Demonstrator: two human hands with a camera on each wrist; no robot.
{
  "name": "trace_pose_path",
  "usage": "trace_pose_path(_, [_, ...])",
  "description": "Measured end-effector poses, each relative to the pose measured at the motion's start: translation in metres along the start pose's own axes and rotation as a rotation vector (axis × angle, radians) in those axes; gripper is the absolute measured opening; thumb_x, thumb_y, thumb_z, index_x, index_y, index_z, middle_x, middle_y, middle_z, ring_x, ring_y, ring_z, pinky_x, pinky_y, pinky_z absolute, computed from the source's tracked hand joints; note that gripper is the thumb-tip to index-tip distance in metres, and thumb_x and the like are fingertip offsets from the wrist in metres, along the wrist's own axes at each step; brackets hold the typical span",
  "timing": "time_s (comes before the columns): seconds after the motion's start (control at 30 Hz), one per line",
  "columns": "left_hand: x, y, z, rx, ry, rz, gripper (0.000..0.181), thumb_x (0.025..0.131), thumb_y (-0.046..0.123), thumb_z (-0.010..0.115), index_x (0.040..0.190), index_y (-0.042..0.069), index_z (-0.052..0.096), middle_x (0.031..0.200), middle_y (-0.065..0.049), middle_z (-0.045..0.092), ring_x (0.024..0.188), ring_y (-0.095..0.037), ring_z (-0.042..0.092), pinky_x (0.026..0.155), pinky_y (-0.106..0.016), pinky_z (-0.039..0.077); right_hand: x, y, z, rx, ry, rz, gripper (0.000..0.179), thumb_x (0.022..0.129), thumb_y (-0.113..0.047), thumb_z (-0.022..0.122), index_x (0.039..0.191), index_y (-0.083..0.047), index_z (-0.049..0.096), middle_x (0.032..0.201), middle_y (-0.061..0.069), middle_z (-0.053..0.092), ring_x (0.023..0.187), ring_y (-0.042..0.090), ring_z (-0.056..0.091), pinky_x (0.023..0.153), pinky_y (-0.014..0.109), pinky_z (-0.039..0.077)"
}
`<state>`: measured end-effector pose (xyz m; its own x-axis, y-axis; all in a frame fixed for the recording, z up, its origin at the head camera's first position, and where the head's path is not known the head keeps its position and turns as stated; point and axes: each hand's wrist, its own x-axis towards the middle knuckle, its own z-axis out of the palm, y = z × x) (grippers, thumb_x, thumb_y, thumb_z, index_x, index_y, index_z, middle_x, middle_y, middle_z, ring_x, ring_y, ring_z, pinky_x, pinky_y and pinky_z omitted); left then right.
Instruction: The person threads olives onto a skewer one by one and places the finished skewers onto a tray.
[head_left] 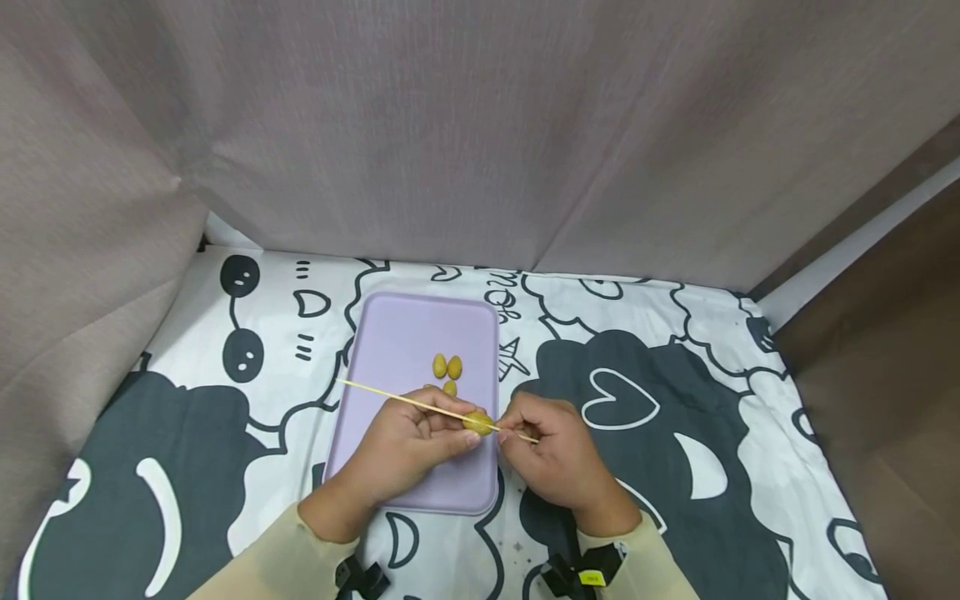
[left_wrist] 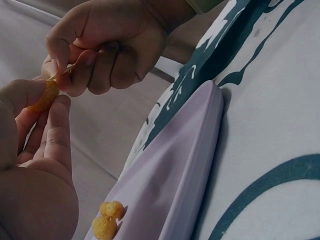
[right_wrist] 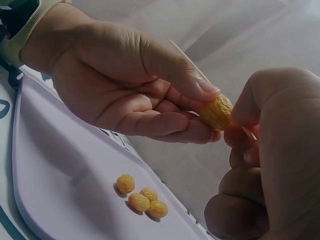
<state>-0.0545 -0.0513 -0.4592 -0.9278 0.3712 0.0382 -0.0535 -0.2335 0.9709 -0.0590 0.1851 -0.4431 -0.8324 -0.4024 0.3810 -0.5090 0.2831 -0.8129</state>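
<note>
Between the thumb and fingers of my left hand [head_left: 401,446] is a yellow, wrinkled oval fruit [right_wrist: 217,113], pinched above the tray. A long thin pale wooden stick [head_left: 390,395] crosses at the fruit, its longer part reaching left over that hand. My right hand [head_left: 558,450] pinches the stick's short end just right of the fruit, with the other fingers curled in. Whether the stick pierces the fruit or lies along it, I cannot tell. Several similar fruits [right_wrist: 139,202] lie on the light purple tray [head_left: 427,321] below, partly hidden by my left hand in the head view.
The tray lies on a white cloth [head_left: 480,575] with dark cartoon prints. Grey-brown fabric [head_left: 465,133] hangs behind it and at the left. A brown panel [head_left: 885,350] stands at the right side.
</note>
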Motion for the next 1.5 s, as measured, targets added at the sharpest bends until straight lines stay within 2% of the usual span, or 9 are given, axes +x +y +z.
trace_pose_path(0.27, [0.001, -0.003, -0.002, 0.029, -0.003, 0.027, 0.036, 0.093, -0.006, 0.085, 0.128, -0.008, 0.075, 0.114, -0.028, 0.081, 0.093, -0.008, 0.081, 0.076, -0.02, 0.068, -0.001, 0.0, 0.001, -0.028, 0.008, 0.005, 0.03, 0.089, 0.009, 0.071, 0.085, -0.02, 0.065, 0.063, -0.008, 0.046, 0.057, -0.002, 0.04, 0.045, 0.016, 0.03])
trace_pose_path(0.43, [0.002, -0.004, -0.006, 0.038, -0.01, 0.014, 0.04, 0.094, -0.005, 0.085, 0.133, -0.008, 0.073, 0.11, -0.017, 0.083, 0.09, -0.009, 0.079, 0.074, -0.022, 0.068, -0.001, 0.0, -0.001, -0.049, 0.038, 0.001, 0.03, 0.086, 0.01, 0.07, 0.087, -0.019, 0.067, 0.065, -0.008, 0.049, 0.058, -0.002, 0.041, 0.046, 0.016, 0.032])
trace_pose_path(0.6, [0.004, 0.004, -0.016, 0.001, 0.069, -0.008, 0.042, 0.097, -0.004, 0.08, 0.137, -0.01, 0.068, 0.119, -0.006, 0.083, 0.102, -0.009, 0.08, 0.086, -0.021, 0.068, -0.001, -0.002, -0.007, -0.059, 0.069, 0.011, 0.029, 0.088, 0.011, 0.071, 0.088, -0.017, 0.068, 0.069, -0.007, 0.056, 0.058, -0.001, 0.041, 0.046, 0.017, 0.034])
trace_pose_path(0.7, [0.007, 0.009, -0.026, 0.027, 0.138, -0.001, 0.037, 0.101, -0.003, 0.076, 0.136, -0.012, 0.068, 0.12, -0.009, 0.083, 0.106, -0.012, 0.081, 0.094, -0.022, 0.068, -0.001, -0.003, -0.01, -0.051, 0.073, 0.021, 0.029, 0.09, 0.012, 0.07, 0.089, -0.017, 0.068, 0.071, -0.006, 0.056, 0.058, 0.001, 0.042, 0.046, 0.019, 0.034])
trace_pose_path(0.8, [0.011, 0.011, -0.035, 0.179, 0.175, -0.005, 0.031, 0.103, 0.001, 0.074, 0.134, -0.007, 0.072, 0.118, -0.012, 0.084, 0.101, -0.021, 0.081, 0.086, -0.022, 0.068, -0.001, -0.003, -0.012, -0.048, 0.075, 0.026, 0.028, 0.091, 0.012, 0.07, 0.09, -0.017, 0.069, 0.071, -0.006, 0.056, 0.059, 0.003, 0.042, 0.046, 0.019, 0.034])
trace_pose_path(0.93, [0.015, 0.006, -0.045, 0.63, 0.175, -0.002, 0.027, 0.102, 0.014, 0.077, 0.129, 0.012, 0.081, 0.111, -0.003, 0.081, 0.09, -0.02, 0.071, 0.074, -0.024, 0.059, 0.0, -0.003, -0.015, -0.046, 0.074, 0.03, 0.028, 0.093, 0.011, 0.07, 0.09, -0.017, 0.068, 0.07, -0.006, 0.054, 0.058, 0.003, 0.041, 0.046, 0.02, 0.034])
trace_pose_path(1.07, [0.018, -0.003, -0.051, 0.993, 0.149, 0.04, 0.032, 0.098, 0.019, 0.078, 0.13, 0.018, 0.08, 0.107, 0.001, 0.072, 0.091, -0.016, 0.061, 0.08, -0.033, 0.056, 0.0, -0.002, -0.016, -0.042, 0.071, 0.036, 0.027, 0.094, 0.01, 0.071, 0.09, -0.016, 0.068, 0.07, -0.006, 0.052, 0.058, 0.003, 0.041, 0.047, 0.02, 0.033])
trace_pose_path(1.27, [0.02, -0.014, -0.054, 1.168, 0.089, 0.093, 0.034, 0.098, 0.028, 0.081, 0.13, 0.015, 0.079, 0.112, -0.002, 0.073, 0.105, -0.024, 0.067, 0.094, -0.044, 0.06, 0.0, 0.0, -0.014, -0.034, 0.07, 0.041, 0.027, 0.094, 0.01, 0.07, 0.09, -0.016, 0.068, 0.07, -0.005, 0.052, 0.057, 0.004, 0.041, 0.046, 0.02, 0.033])
trace_pose_path(1.5, [0.019, -0.018, -0.053, 1.227, 0.068, 0.115, 0.031, 0.098, 0.028, 0.085, 0.125, 0.015, 0.081, 0.123, -0.004, 0.079, 0.116, -0.032, 0.072, 0.104, -0.049, 0.062, -0.001, 0.002, -0.015, -0.024, 0.072, 0.049, 0.027, 0.094, 0.011, 0.068, 0.088, -0.015, 0.068, 0.068, -0.004, 0.051, 0.056, 0.004, 0.041, 0.044, 0.021, 0.034])
